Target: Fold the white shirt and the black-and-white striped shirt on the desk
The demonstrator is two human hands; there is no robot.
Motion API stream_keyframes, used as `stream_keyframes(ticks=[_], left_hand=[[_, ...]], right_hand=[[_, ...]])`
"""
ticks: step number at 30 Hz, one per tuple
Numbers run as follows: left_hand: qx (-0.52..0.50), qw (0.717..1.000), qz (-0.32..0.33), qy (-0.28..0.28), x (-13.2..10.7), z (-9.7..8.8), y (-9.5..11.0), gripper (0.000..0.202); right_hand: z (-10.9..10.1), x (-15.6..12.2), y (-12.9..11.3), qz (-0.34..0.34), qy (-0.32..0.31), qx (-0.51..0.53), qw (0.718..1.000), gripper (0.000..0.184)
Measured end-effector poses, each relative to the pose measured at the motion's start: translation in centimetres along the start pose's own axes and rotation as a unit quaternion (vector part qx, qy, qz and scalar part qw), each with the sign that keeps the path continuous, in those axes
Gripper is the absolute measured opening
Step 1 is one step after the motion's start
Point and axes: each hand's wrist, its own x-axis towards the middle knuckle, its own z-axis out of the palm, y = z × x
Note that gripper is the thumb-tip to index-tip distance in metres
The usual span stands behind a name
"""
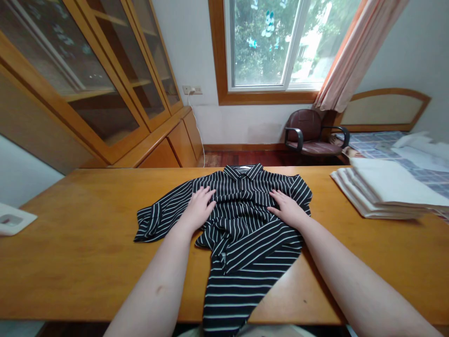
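A black shirt with white stripes [242, 206] lies on the wooden table, its collar at the far edge. One sleeve stretches out to the left, while the other is folded diagonally across the body. The lower part is bunched and twisted, and its hem reaches over the near table edge. My left hand [199, 208] rests on the left side of the chest, fingers spread. On the right side of the chest lies my right hand [288, 209], also flat with fingers apart. Neither hand grips the fabric.
A stack of folded white cloth [382, 192] sits at the right of the wooden table [87, 262]. A white object [16, 220] is partly visible at the left edge. Beyond the table are a glass-door cabinet [115, 70], a brown armchair [312, 133] and a bed [379, 140].
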Motion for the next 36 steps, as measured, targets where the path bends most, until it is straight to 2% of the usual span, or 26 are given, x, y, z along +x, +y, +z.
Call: stream_keyframes(ticks=[3,8,13,16,18,22,25,27,29,31,33,35,36], left_hand=[[-0.030,0.997,0.056,-0.041,0.3,1.4,1.2,0.057],[-0.008,0.991,0.039,-0.129,0.8,2.7,0.7,0.090],[0.003,0.990,0.010,-0.143,0.7,2.5,-0.3,0.090],[0.004,0.991,-0.012,-0.136,0.7,2.5,-0.9,0.083],[0.005,0.992,-0.023,-0.127,0.8,2.7,-1.3,0.079],[0.019,0.992,-0.043,-0.117,1.1,3.0,-1.8,0.074],[0.036,0.992,-0.049,-0.114,1.2,3.2,-1.9,0.074],[0.040,0.992,-0.047,-0.113,1.3,3.2,-1.9,0.074],[0.037,0.992,-0.044,-0.112,1.3,3.2,-1.9,0.074],[0.034,0.992,-0.045,-0.111,1.3,3.2,-1.9,0.074],[0.033,0.992,-0.046,-0.110,1.4,3.3,-2.0,0.073],[0.033,0.992,-0.047,-0.112,1.4,3.4,-2.0,0.073],[0.033,0.992,-0.048,-0.112,1.4,3.4,-2.0,0.073]], right_hand=[[-0.2,0.0,-0.2,-0.024,-0.011,0.012,1.000,0.066],[-0.1,-0.1,-0.2,-0.029,0.007,0.026,0.999,0.066],[-0.5,-0.3,-0.4,-0.010,0.062,0.023,0.998,0.061],[-1.8,-0.9,-1.7,-0.051,0.086,0.041,0.994,0.049],[-2.8,-1.6,-3.1,-0.116,0.055,0.076,0.989,0.042],[-3.8,-2.5,-5.6,-0.227,-0.069,0.133,0.962,0.044],[-3.3,-2.3,-5.8,-0.241,-0.070,0.132,0.959,0.025],[-2.9,-1.8,-4.9,-0.205,-0.025,0.151,0.967,0.022],[-2.6,-1.4,-3.3,-0.129,0.031,0.200,0.971,0.021],[-2.5,-1.0,-1.5,-0.040,0.079,0.266,0.960,0.020],[-2.6,-0.8,0.2,0.033,0.132,0.342,0.930,0.018],[-3.0,-0.9,1.6,0.079,0.181,0.430,0.881,0.017],[-3.3,-1.0,2.0,0.091,0.182,0.480,0.853,0.018]])
